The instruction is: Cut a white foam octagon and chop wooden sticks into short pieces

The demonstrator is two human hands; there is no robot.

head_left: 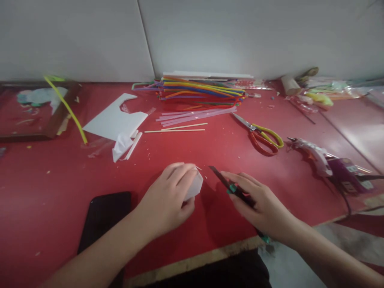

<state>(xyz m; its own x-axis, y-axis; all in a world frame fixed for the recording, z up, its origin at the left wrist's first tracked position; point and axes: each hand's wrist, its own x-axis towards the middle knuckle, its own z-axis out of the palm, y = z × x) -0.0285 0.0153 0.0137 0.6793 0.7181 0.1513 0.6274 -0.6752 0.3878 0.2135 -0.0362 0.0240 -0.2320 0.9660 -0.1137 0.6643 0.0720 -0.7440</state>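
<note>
My left hand [169, 196] is closed around a small white faceted piece [195, 187], which looks like foam or card; much of it is hidden under the fingers. To the right, my right hand [261, 204] grips a utility knife [237, 191] with a black and green handle. Its dark blade is out and points up and left toward the white piece, with a gap between them. Small pale crumbs and a thin sliver lie near the piece on the red table [180, 150].
Scissors [264, 138] and a glue gun [312, 156] lie to the right. Behind are thin wooden sticks [180, 130], glue sticks [195, 116] and colourful pipe cleaners [201, 90]. At left are a cut white sheet [114, 120], a black phone [105, 218] and a brown tray [51, 130].
</note>
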